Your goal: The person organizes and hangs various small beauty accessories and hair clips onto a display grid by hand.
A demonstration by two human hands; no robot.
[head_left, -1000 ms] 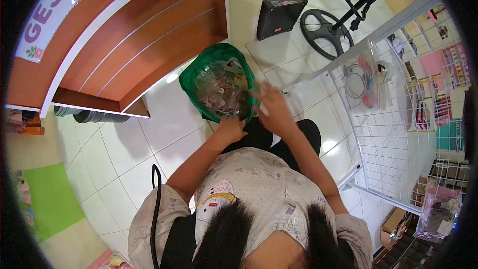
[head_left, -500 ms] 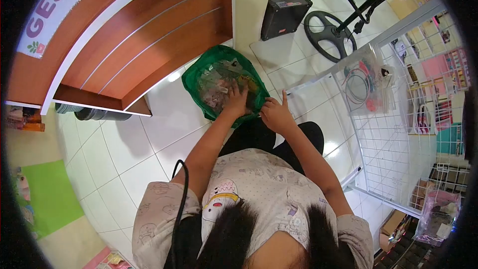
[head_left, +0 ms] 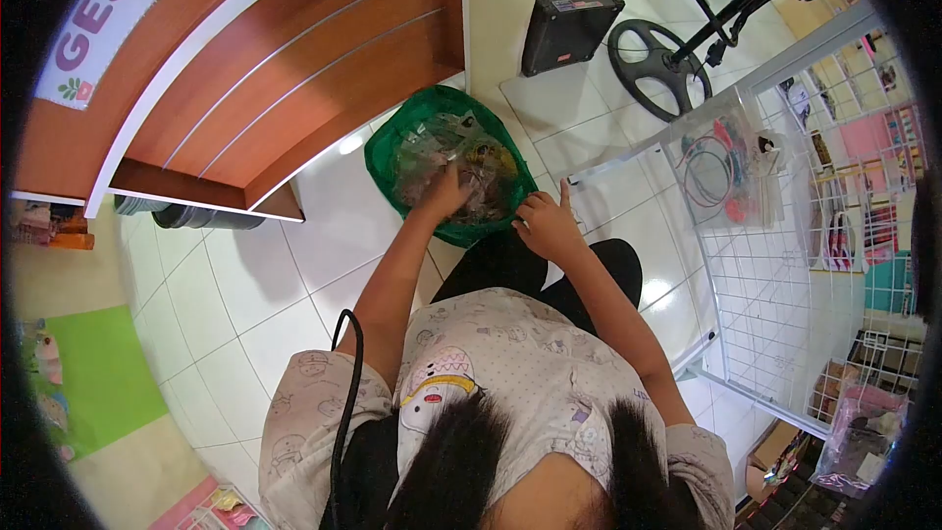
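Observation:
A green bag (head_left: 388, 191) stands open on the tiled floor, filled with clear plastic packets (head_left: 432, 145) whose contents are too small to tell. My left hand (head_left: 447, 191) reaches into its left part among the packets; its fingers are partly hidden by plastic, so its grip cannot be made out. At the bag's right rim is my right hand (head_left: 548, 224), its index finger stretched out and the other fingers curled near the green edge. Whether those fingers pinch the rim is not clear.
A curved brown wooden counter (head_left: 324, 49) stands at the upper left. Behind the bag are a black speaker box (head_left: 569, 20) and a fan's round base (head_left: 659, 69). On the right, a white wire rack (head_left: 765, 304) holds hanging packets (head_left: 721, 172). A black cable (head_left: 351, 393) hangs near my left arm.
My left hand has moved slightly left and down within the bag, and the clear packets around it have shifted. My right hand stays by the rim. The whole view has shifted a little.

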